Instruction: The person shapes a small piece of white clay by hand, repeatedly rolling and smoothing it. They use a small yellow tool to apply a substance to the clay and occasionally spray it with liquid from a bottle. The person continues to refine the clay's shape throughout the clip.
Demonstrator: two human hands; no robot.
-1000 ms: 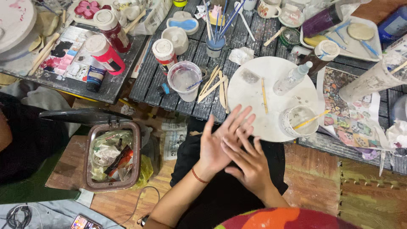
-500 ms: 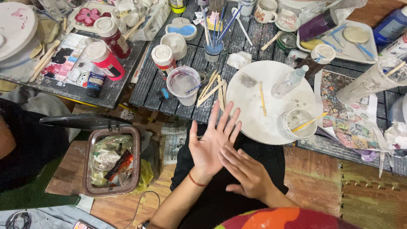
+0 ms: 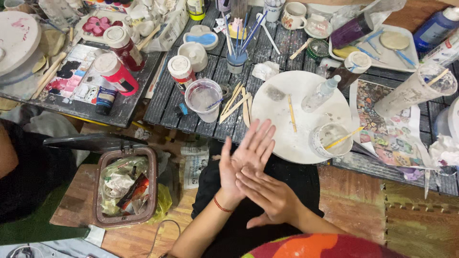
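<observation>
Dark slatted worktable (image 3: 267, 48), crowded with craft supplies, above a wooden floor. Left hand (image 3: 246, 157): palm up, fingers spread and apart, tips pointing to 1 o'clock and reaching the table's near edge; red thread bracelet (image 3: 221, 205) at the wrist. Right hand (image 3: 267, 191): laid flat across the left palm, fingers together and straight, touching it, holding nothing. Round white board (image 3: 287, 124): just beyond the fingertips at 1 o'clock, carrying a thin wooden stick (image 3: 291, 112), a clear spray bottle (image 3: 324, 93) and a paint-smeared cup (image 3: 330, 139) with a yellow stick in it. Loose wooden sticks (image 3: 237, 102): at 12 o'clock from the hands. Clear cup of cloudy water (image 3: 203, 99): at 11 o'clock. Blue cup of brushes (image 3: 236, 61): farther off at 12 o'clock. Open brown bin (image 3: 125, 186) of scrap wrappers: at 9 o'clock on the floor.
</observation>
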